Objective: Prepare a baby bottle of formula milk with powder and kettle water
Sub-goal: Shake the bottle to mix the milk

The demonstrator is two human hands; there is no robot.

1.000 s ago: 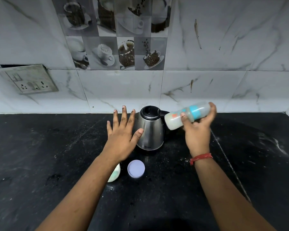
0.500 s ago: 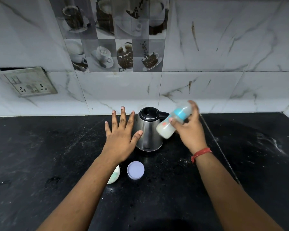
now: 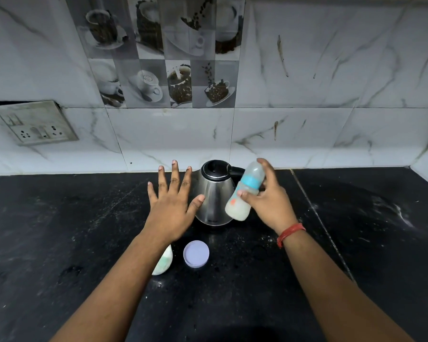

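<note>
**Bottle held tilted beside the kettle**

The right hand (image 3: 269, 203) grips a baby bottle (image 3: 245, 191) of milky liquid, tilted, in front of the steel kettle (image 3: 214, 201). The left hand (image 3: 171, 206) hovers flat with fingers spread, just left of the kettle. On the black desk (image 3: 59, 230) nearer the person lie 1 round lilac lid (image 3: 196, 253) and a white container (image 3: 164, 262).

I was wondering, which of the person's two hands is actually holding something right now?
The right hand: it grips the blue-banded milky baby bottle, tilted beside the steel kettle. The left hand is spread flat, holding nothing.
</note>
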